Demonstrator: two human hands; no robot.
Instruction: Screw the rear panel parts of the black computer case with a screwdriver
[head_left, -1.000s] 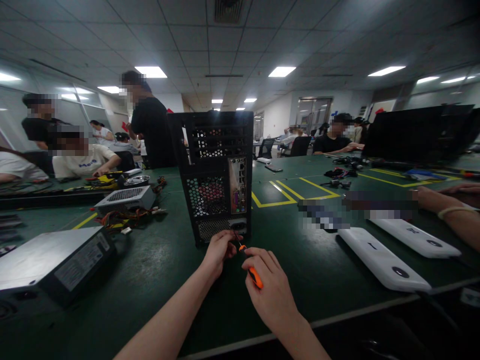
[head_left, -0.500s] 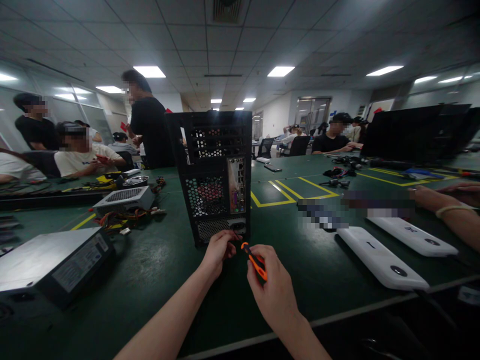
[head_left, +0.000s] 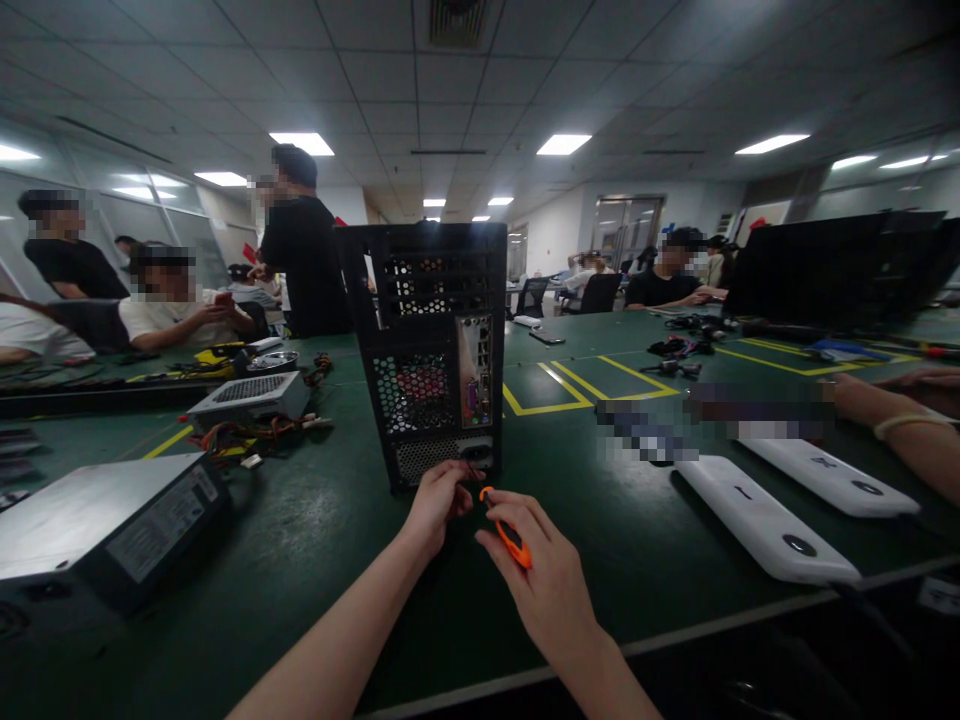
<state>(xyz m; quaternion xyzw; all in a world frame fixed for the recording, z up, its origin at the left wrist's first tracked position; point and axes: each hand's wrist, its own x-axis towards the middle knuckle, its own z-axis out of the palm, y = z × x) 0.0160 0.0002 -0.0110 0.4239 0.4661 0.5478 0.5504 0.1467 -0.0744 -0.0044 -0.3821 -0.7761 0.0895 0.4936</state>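
A black computer case [head_left: 369, 400] stands upright on the green table, its back panel with vents and ports facing me. My left hand [head_left: 437, 508] is at the case's lower edge, thumb and fingers pinched together near the power socket [head_left: 478, 453]. What sits between those fingertips is too small and dark to make out. My right hand [head_left: 546, 575] is closed on the orange and black handle of a screwdriver [head_left: 516, 547], which points up toward the left fingertips. The screwdriver's shaft and tip can hardly be seen.
On the left lie a large power supply [head_left: 112, 520] and a smaller one [head_left: 251, 395] with loose cables. White devices [head_left: 765, 515] rest at the right near a co-worker's hands [head_left: 862, 400]. Black monitors [head_left: 817, 265] stand behind. Several people are around the room.
My right fingers have shifted on the screwdriver handle, with the thumb and index finger now extended further forward. The left hand and the case have stayed in place.
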